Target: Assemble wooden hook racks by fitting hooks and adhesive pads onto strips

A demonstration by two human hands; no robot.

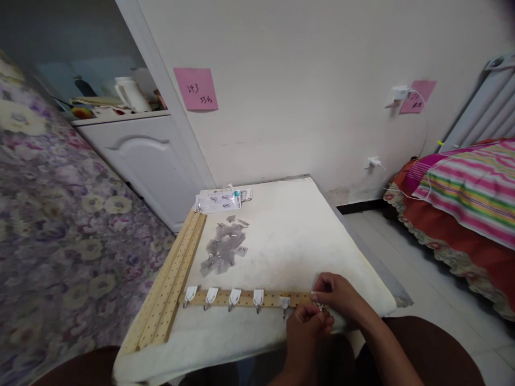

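Note:
A perforated wooden strip lies along the near side of the table, with several white hooks spaced along it. The hook nearest my hands looks greyer on its face. At the strip's right end, my right hand pinches a small white hook from above and behind. My left hand is closed in front of it, fingertips at the hook's metal end. Fingers cover most of this hook, and whether it touches the strip cannot be made out.
More perforated strips lie side by side along the table's left edge. A pile of small grey clear pieces lies beside them. Blister packs of hooks rest at the back of the white-covered table. A bed stands at right.

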